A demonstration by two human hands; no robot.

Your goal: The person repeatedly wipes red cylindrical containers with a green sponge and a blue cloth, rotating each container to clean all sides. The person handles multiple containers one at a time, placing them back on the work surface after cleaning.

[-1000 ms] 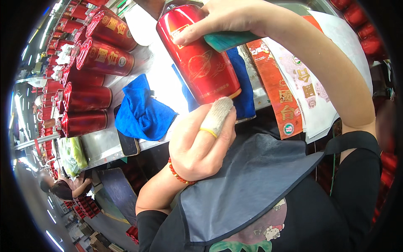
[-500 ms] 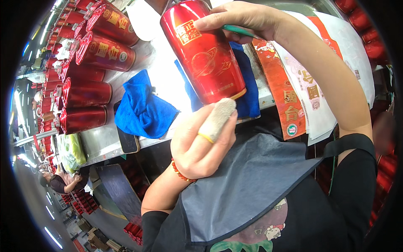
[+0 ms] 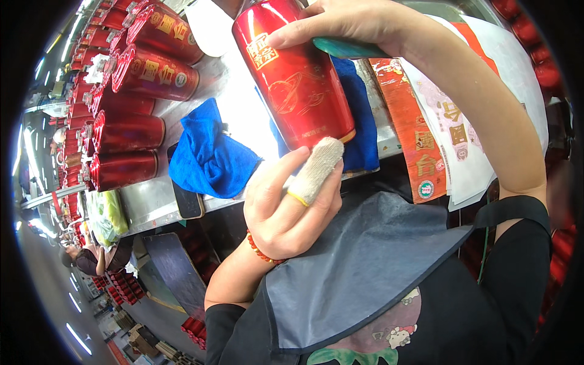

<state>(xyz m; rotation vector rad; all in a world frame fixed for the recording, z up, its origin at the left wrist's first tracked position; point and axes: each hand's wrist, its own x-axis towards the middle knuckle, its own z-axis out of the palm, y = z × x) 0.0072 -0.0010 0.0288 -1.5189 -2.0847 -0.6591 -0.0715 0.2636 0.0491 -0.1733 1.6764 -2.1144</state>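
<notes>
A glossy red bottle (image 3: 298, 85) with gold print leans at a slant over the table's front edge. My right hand (image 3: 347, 27) is closed round its upper part, the thumb laid across the front. A flat green scraper-like tool (image 3: 347, 48) sticks out from under the same hand, partly hidden. At the bottle's lower end is my left hand (image 3: 286, 210), its fingers bent against the base. One of its fingers wears a whitish knit finger cot (image 3: 319, 170) with a yellow edge. Behind the bottle lies a folded blue cloth (image 3: 363, 115).
Several red bottles (image 3: 128, 131) stand in rows on the left of the metal table (image 3: 149, 207). A crumpled blue cloth (image 3: 210, 155) partly covers a phone (image 3: 187, 201). Red printed strips (image 3: 420, 146) and white sheets (image 3: 486, 134) lie at right. A person (image 3: 100, 258) is far left.
My right thumb has shifted slightly left along the bottle, which has turned a little. More of the green tool's flat side shows. My left hand stays nearly in place.
</notes>
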